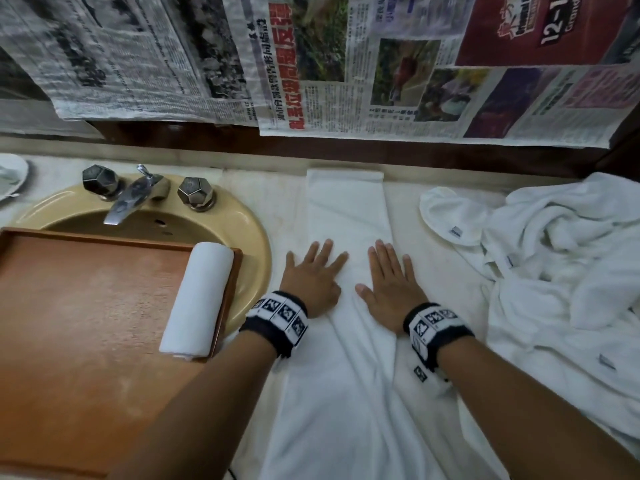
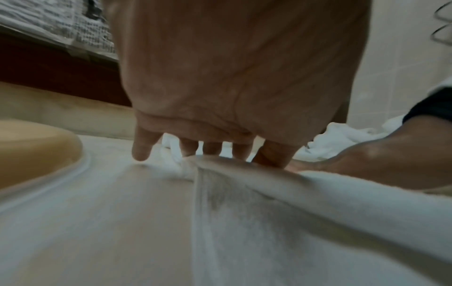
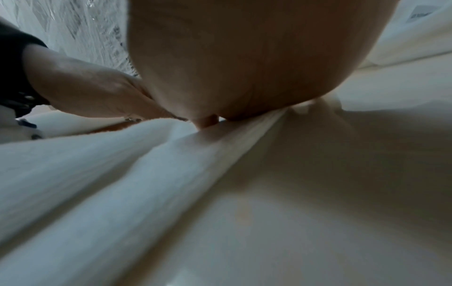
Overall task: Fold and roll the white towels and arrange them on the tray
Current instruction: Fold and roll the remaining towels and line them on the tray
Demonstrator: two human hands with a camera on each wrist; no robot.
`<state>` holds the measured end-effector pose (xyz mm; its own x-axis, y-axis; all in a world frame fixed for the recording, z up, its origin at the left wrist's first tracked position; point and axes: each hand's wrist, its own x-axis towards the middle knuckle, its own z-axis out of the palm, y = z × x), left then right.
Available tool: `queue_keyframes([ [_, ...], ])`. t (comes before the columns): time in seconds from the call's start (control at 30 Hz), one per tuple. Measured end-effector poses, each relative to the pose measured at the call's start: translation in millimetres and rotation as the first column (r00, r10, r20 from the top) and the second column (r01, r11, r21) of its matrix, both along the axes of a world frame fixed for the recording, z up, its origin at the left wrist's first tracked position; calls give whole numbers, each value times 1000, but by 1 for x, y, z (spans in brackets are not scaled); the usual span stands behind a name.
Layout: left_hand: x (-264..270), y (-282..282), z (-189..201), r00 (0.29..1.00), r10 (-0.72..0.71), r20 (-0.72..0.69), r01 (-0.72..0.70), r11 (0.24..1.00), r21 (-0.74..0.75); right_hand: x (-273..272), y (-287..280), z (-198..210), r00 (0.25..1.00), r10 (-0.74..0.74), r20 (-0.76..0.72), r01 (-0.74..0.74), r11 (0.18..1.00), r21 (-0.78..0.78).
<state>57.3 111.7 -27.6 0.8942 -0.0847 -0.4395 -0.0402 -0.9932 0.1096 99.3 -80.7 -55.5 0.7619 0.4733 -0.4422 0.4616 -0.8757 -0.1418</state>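
Towel folding at a bathroom vanity, head view with both wrist views; a white towel (image 1: 346, 216), folded lengthwise into a long strip, lies on the cloth-covered counter (image 1: 287, 202) running from the far backsplash toward the person, its near end wider and creased where the folds have not closed up; the left hand (image 1: 311, 275) lies flat on the strip's left edge, fingers straight and spread, with the little finger reaching onto the counter beside the towel; the right hand (image 1: 386, 282) lies flat on the strip's right side, fingers straight and held fairly close together, thumb out to the side; neither hand pinches or curls round the cloth, both appearing to smooth or press it; the left wrist view shows the left hand's fingertips (image 2: 141, 152) resting at a raised fold of the towel; the right wrist view is filled by the palm, so finger detail cannot be told there. Progress, as judged: one rolled towel (image 1: 197, 299) lies along the right edge of the wooden tray (image 1: 86, 306), which sits over the yellow sink basin (image 1: 249, 230); the strip under the hands is folded but not yet rolled; a heap of loose white towels (image 1: 561, 258) lies at the right, unfolded, so most of the task appears to remain.
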Motion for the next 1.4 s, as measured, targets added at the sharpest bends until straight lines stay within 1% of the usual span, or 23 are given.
queue_keyframes([
  [0.13, 34, 0, -2, 999, 44, 5, -44, 999, 16, 41, 9, 5, 1000, 8, 2, -8, 999, -32],
  [0.27, 63, 1, 4, 997, 68, -26, -67, 997, 24, 72, 18, 11, 1000, 12, 28, -10, 996, -90],
  [0.37, 77, 2, 10, 997, 60, -46, -59, 998, 31, 78, 23, 18, 997, -13, 82, 22, 994, -108],
  [0.43, 77, 2, 12, 998, 62, -15, -62, 998, 17, 70, 23, 27, 985, -74, 157, 84, 995, -54],
  [0.47, 73, 2, 12, 996, 81, 27, -81, 997, -4, 61, 19, 33, 972, -125, 201, 124, 992, 16],
  [0.5, 65, 2, 13, 989, 115, 89, -112, 993, -36, 51, 14, 40, 956, -191, 222, 168, 979, 118],
  [0.53, 54, 2, 14, 974, 161, 162, -150, 986, -77, 38, 7, 46, 943, -268, 196, 221, 947, 232],
  [0.57, 39, 1, 16, 952, 210, 224, -186, 975, -123, 23, -2, 50, 934, -336, 120, 285, 905, 315],
  [0.6, 22, 0, 16, 930, 258, 260, -221, 961, -164, 7, -12, 51, 926, -377, 23, 344, 867, 360],
  [0.67, -18, -4, 16, 904, 337, 264, -290, 935, -202, -27, -32, 49, 894, -426, -136, 443, 799, 407],
  [0.77, -77, -13, 18, 854, 470, 221, -427, 878, -219, -72, -54, 45, 851, -467, -239, 524, 739, 422],
  [0.83, -107, -20, 17, 836, 531, 136, -509, 844, -167, -95, -61, 42, 823, -480, -305, 568, 707, 420],
  [0.93, -130, -28, 10, 823, 561, 83, -558, 828, -65, -115, -63, 37, 832, -475, -286, 555, 721, 415],
  [1.0, -133, -32, 4, 809, 582, 86, -581, 813, -37, -119, -61, 37, 835, -492, -246, 550, 740, 386],
  [1.07, -131, -34, -1, 797, 595, 103, -594, 803, -47, -122, -59, 39, 836, -500, -226, 548, 755, 360],
  [1.2, -129, -29, -7, 802, 584, 125, -564, 810, -162, -126, -58, 58, 816, -521, -251, 577, 707, 409],
  [1.3, -131, -25, -2, 798, 580, 163, -532, 805, -262, -132, -51, 82, 851, -477, -220, 522, 722, 455],
  [1.33, -132, -23, 0, 789, 592, 163, -523, 787, -327, -135, -47, 91, 864, -457, -212, 500, 726, 472],
  [1.4, -134, -17, 4, 763, 639, 98, -523, 700, -486, -143, -35, 106, 890, -410, -197, 451, 738, 501],
])
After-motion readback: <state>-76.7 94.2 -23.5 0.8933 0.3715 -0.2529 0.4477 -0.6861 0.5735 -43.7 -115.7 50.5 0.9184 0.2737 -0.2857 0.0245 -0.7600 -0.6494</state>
